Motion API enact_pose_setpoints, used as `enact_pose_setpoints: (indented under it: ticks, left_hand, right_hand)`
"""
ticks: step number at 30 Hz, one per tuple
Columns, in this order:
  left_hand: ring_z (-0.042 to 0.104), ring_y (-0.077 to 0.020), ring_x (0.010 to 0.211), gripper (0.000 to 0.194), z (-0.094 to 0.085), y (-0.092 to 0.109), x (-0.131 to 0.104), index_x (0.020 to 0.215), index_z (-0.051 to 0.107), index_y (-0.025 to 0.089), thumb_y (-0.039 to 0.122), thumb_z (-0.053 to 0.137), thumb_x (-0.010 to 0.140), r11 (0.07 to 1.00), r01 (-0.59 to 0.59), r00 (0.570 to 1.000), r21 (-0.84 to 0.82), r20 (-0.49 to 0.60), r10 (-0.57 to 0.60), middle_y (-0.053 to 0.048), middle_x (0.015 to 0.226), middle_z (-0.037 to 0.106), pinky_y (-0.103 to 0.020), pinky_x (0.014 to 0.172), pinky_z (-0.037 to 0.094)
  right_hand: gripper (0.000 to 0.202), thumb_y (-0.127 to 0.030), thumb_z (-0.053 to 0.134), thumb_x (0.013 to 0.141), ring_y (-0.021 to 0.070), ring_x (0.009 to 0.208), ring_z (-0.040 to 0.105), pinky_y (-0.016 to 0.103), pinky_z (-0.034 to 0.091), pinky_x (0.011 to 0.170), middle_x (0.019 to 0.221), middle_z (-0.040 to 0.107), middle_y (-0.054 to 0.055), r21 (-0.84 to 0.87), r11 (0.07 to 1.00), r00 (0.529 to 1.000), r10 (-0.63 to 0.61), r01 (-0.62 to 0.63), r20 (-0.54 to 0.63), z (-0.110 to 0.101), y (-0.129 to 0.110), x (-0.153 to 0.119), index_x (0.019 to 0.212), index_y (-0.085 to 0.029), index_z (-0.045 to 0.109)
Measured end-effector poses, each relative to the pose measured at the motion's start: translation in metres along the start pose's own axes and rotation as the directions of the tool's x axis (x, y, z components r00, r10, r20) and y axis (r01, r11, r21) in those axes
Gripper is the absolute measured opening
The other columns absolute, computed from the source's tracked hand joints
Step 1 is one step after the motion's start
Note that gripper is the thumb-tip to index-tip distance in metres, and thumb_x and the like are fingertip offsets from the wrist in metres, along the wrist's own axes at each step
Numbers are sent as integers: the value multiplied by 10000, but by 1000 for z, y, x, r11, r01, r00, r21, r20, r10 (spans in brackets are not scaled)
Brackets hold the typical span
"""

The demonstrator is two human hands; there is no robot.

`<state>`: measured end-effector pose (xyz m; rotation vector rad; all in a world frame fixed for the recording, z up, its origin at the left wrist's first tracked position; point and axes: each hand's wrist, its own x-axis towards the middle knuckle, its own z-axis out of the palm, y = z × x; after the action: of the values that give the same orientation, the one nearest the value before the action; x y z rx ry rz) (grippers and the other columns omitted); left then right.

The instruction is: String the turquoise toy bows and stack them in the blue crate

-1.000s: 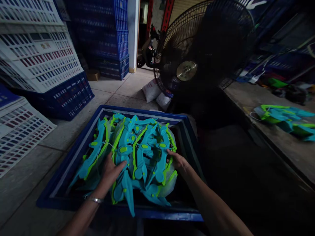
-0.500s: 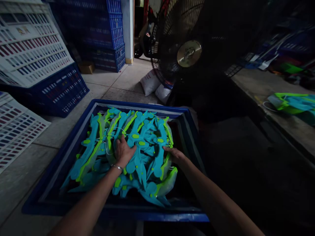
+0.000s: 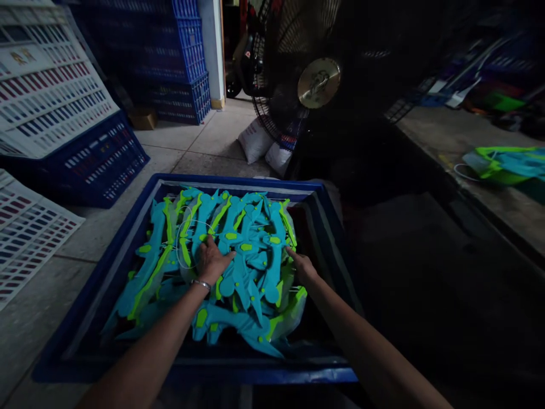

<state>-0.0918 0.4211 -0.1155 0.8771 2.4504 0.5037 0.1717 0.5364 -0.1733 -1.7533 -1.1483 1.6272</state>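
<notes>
Turquoise and lime-green plastic bow-shaped pieces (image 3: pixel 200 321) with thin white strings lie packed side by side in a blue crate (image 3: pixel 114 372). My left hand (image 3: pixel 213 264), a silver bracelet at its wrist, rests on the middle of the row with thumb and fingers apart. Against the right end of the row, my right hand (image 3: pixel 303 266) touches the outermost bow-shaped piece (image 3: pixel 276 264) with outstretched fingers; some of its fingers are hidden. Neither hand is lifting a piece.
A large black fan (image 3: pixel 319 82) stands behind the crate, near white sacks (image 3: pixel 255 141). White baskets (image 3: pixel 42 74) and blue crates (image 3: pixel 104 156) are stacked at left. More turquoise-green pieces (image 3: pixel 511 165) lie on a surface at right.
My right hand has shifted slightly upward along the right end of the row, and the outermost piece there stands a little straighter. My left hand stays on the row. The view has turned slightly.
</notes>
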Motion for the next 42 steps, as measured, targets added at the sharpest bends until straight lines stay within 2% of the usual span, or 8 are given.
enact_pose_setpoints:
  ticks: [6,11,15,18,23,31,34,42]
  left_hand:
    - [474,-358,1407,1045,13,8,-14,1572,223,57,517,765,806,999,-2,998,-46,58,5,-279,1501,443,-371,1090,450]
    - [543,-376,1323,937,1,0,-14,1541,299,129,458,759,793,999,14,1000,-49,-24,-15,-250,1451,480,-424,1019,503]
    - [586,-397,1235,913,-14,-13,-9,1532,307,120,477,738,810,1000,4,988,-5,-153,-4,-252,1374,491,-461,969,527]
    - [554,-400,1262,910,-16,-17,-10,1543,298,119,469,738,828,995,-41,990,87,-129,52,-243,1373,473,-459,985,518]
    - [464,-404,1352,927,-7,-13,-18,1564,264,85,461,727,855,985,-93,993,144,-55,102,-256,1428,437,-458,1087,444]
    - [470,-413,1386,901,-14,-7,-10,1540,314,97,515,713,848,988,-73,995,136,80,62,-294,1510,420,-461,1118,414]
    - [449,-392,1422,814,-32,-12,0,1475,442,145,482,756,804,984,-123,980,128,174,100,-240,1489,499,-436,1129,417]
    - [530,-297,1355,501,-77,-74,-55,1345,617,203,249,693,852,937,-327,939,124,155,307,-134,1413,596,-375,1160,412]
  right_hand:
    - [680,-428,743,816,287,1185,664,341,556,984,1291,678,173,-212,969,989,-142,130,-44,11,1,-26,1369,-91,536]
    - [885,-402,733,809,379,1516,305,519,259,1255,1603,350,257,-435,870,953,-292,231,-78,9,-4,-44,1530,-43,366]
    - [731,-323,632,897,369,1554,205,604,238,1244,1653,268,219,-656,425,733,-608,624,303,33,-4,-71,1545,-84,393]
    - [703,-317,674,885,402,1561,154,615,350,1191,1692,187,154,-636,171,619,-511,753,596,68,-3,-97,1534,-159,453]
    - [654,-184,663,843,457,1556,15,559,333,1231,1660,241,219,-685,115,662,-410,720,627,101,5,-119,1462,-26,526]
    - [626,-202,583,926,428,1542,203,564,348,1219,1642,250,268,-752,104,729,-363,651,581,86,5,-123,1497,21,455]
    - [739,-339,622,940,426,1562,119,662,386,1149,1687,128,215,-740,95,720,-343,665,603,82,1,-132,1574,-60,363]
    - [822,-406,802,826,392,1574,84,611,275,1224,1679,194,201,-696,14,679,-234,718,696,90,1,-128,1507,-78,479]
